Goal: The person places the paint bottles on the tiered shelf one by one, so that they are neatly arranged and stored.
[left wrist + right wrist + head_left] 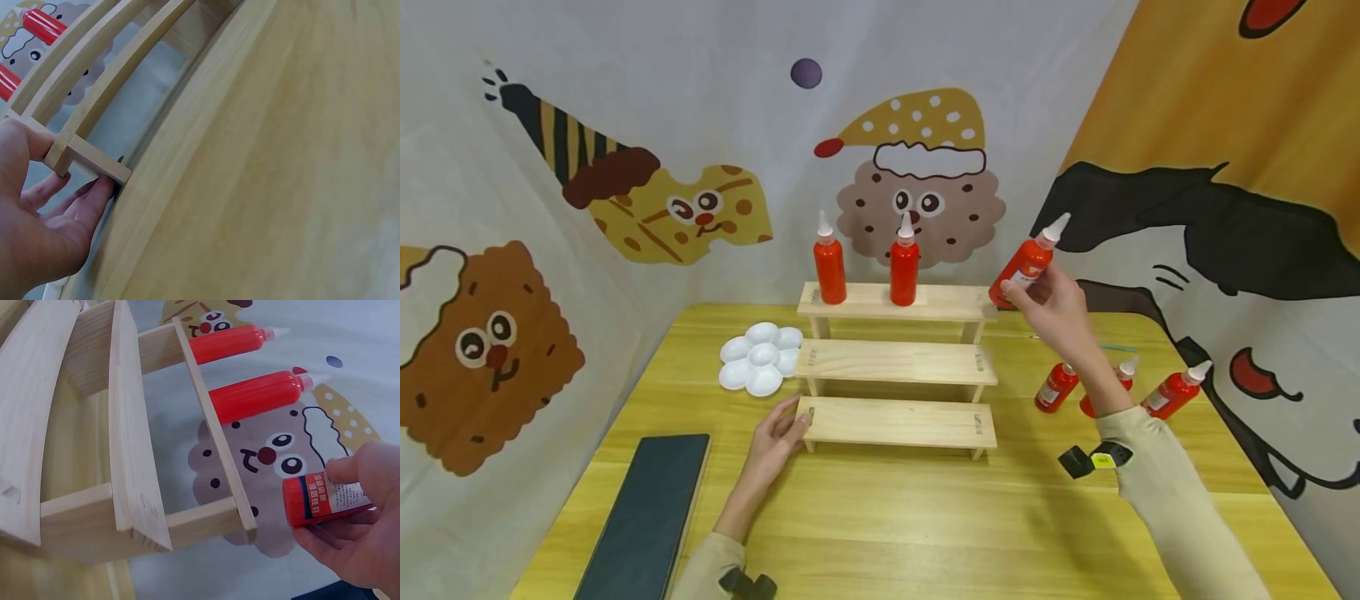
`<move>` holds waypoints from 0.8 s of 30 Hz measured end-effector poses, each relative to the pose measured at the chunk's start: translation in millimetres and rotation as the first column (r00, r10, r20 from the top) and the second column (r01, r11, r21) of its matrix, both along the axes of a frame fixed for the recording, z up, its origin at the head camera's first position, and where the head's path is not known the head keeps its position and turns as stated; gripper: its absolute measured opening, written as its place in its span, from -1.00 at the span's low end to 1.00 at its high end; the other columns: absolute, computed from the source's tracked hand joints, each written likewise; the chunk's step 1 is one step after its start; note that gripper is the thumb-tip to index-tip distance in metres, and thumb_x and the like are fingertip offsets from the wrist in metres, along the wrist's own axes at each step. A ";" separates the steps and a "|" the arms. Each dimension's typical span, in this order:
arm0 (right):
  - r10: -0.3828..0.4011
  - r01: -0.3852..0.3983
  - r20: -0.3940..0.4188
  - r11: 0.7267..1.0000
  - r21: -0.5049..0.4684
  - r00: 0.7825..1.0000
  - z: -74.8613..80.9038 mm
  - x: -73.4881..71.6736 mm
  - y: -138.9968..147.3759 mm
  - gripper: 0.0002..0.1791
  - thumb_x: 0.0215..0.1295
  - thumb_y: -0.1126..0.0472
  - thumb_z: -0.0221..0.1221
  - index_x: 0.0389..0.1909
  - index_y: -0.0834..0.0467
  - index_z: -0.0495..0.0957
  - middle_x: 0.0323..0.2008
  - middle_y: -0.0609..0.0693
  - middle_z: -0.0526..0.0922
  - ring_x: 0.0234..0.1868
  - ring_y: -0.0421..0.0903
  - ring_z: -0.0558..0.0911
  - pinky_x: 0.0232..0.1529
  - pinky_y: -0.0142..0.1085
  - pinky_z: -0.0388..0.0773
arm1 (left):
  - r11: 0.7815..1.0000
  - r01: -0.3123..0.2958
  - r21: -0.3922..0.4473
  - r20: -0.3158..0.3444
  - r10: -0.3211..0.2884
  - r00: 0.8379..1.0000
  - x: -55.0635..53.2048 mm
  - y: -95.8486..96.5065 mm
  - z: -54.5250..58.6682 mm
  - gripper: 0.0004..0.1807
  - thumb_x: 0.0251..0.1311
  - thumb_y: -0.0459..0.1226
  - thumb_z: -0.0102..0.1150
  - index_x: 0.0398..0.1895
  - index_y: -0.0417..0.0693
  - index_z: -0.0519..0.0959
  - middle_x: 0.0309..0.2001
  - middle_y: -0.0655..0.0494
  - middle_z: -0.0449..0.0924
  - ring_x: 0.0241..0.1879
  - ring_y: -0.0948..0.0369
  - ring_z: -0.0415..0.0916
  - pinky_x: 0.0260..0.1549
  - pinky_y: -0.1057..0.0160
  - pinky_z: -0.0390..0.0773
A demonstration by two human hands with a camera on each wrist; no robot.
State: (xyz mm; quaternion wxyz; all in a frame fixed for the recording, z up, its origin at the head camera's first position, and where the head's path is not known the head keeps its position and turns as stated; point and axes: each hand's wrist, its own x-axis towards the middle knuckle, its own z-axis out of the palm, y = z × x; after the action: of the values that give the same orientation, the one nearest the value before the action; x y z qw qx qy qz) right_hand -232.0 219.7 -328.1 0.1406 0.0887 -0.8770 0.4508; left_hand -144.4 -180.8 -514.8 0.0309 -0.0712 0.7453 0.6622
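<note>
My right hand (pixel 1060 312) grips a red squeeze bottle (pixel 1024 268) with a white pointed nozzle, tilted beside the right end of the top shelf. Its printed label shows in the right wrist view, where the bottle (pixel 325 499) is near the end of the top board. A three-step wooden rack (pixel 895 364) stands on the table. Thumb and fingers of my left hand (pixel 775 442) hold the left end of its lowest step; the left wrist view shows them around the board end (pixel 62 153). Two more red bottles (pixel 830 265) (pixel 904 267) stand upright on the top step.
Three red bottles (pixel 1057 387) are on the table at the right, partly behind my right forearm. A white flower-shaped palette (pixel 762 358) lies left of the rack. A dark flat book-like object (pixel 647 517) lies at the front left. A cartoon-printed cloth (pixel 700 100) hangs behind.
</note>
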 end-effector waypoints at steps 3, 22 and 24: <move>0.031 -0.031 -0.005 0.999 0.006 1.000 -1.5 -9.4 -8.4 -0.48 0.45 0.02 0.21 0.24 0.28 0.41 0.13 0.26 0.66 0.09 0.15 0.67 -0.08 -0.66 0.49 | 1.000 -0.002 0.000 0.005 0.002 1.000 0.3 -0.8 0.2 -0.39 0.44 -0.12 0.18 0.49 -0.03 0.33 0.33 -0.39 0.44 0.27 -0.16 0.50 0.10 0.01 0.66; 0.129 -0.129 0.025 0.991 0.018 0.991 -17.0 -45.7 -43.6 -0.47 0.40 0.13 0.27 0.27 0.31 0.42 0.07 0.32 0.64 0.05 0.22 0.65 0.12 0.07 0.62 | 1.000 -0.001 -0.003 0.010 0.001 1.000 1.9 0.5 5.8 -0.38 0.45 -0.11 0.17 0.50 -0.05 0.31 0.32 -0.39 0.45 0.29 -0.16 0.48 0.13 -0.01 0.65; 0.134 -0.134 0.023 0.991 0.017 0.991 -17.3 -47.1 -46.1 -0.46 0.39 0.13 0.28 0.28 0.30 0.42 0.07 0.31 0.63 0.05 0.22 0.64 0.14 0.07 0.62 | 1.000 -0.002 -0.003 0.010 0.002 1.000 1.9 0.5 5.9 -0.37 0.45 -0.11 0.17 0.51 -0.04 0.31 0.32 -0.38 0.46 0.28 -0.15 0.48 0.14 -0.01 0.65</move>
State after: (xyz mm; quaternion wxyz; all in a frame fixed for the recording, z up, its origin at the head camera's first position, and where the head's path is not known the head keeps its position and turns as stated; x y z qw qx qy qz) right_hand -279.1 173.7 -345.4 0.0996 0.1438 -0.8747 0.4521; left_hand -142.5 -180.3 -508.9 0.0338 -0.0752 0.7462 0.6606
